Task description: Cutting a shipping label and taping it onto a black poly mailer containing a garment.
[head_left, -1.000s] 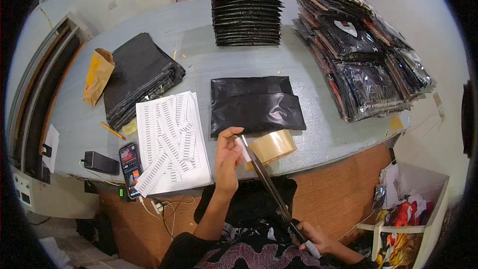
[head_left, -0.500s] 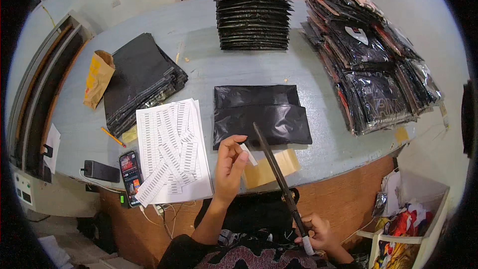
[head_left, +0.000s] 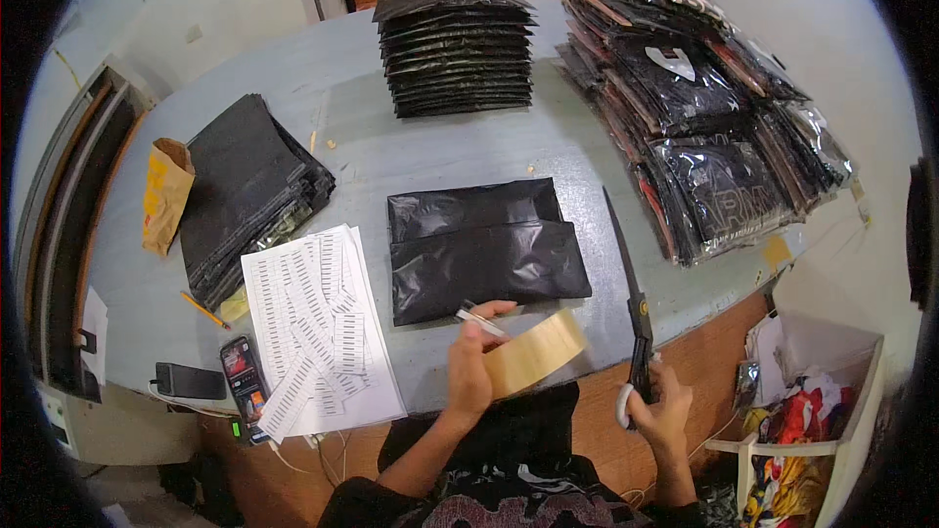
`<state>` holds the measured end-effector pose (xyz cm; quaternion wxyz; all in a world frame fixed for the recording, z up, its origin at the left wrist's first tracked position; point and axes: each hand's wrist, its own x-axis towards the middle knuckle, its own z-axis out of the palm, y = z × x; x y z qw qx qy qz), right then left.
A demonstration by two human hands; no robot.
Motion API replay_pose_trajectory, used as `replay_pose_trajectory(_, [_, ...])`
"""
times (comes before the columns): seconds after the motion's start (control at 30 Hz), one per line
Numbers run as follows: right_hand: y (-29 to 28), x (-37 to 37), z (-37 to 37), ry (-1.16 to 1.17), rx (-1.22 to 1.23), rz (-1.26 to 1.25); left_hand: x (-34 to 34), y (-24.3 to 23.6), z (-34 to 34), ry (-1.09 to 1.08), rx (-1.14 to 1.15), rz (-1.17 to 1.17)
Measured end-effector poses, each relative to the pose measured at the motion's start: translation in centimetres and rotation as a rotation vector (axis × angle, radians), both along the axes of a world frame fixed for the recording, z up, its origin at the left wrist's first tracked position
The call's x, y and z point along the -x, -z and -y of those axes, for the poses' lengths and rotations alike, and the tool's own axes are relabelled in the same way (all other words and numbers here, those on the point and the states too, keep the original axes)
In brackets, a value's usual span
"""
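Black, long-bladed scissors with a whitish handle loop (head_left: 639,318) sit in the right hand (head_left: 667,409), fingers curled round the handles, blades pointing away over the pale blue table (head_left: 342,171). Left hand (head_left: 469,372) has a small white paper strip (head_left: 486,324) pinched, tan roll of tape (head_left: 540,352) right beside it, can't tell if gripped too. Flat black plastic parcel (head_left: 484,269) lies on the table just beyond the left hand.
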<state>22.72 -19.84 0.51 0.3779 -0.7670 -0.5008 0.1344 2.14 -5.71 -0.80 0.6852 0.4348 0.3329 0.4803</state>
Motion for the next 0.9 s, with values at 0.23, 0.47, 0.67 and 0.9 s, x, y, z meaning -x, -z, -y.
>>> replay_pose_trajectory(0.23, [0.5,-2.9,-1.8,0.181,0.002,0.347,-7.3,4.2,3.2,-0.186,-0.113,0.061])
replay_pose_trajectory(0.47, [2.6,-5.1,-2.4,0.286,0.078,0.467,-13.1,3.4,3.1,-0.095,-0.005,0.382])
replay_pose_trajectory(0.67, [2.7,-5.0,-3.0,0.312,0.124,0.347,-17.7,4.4,2.9,-0.111,-0.114,0.228])
replay_pose_trajectory(0.9, [1.1,-2.3,-3.4,0.129,0.088,0.413,-17.4,2.7,2.3,-0.037,-0.110,0.212])
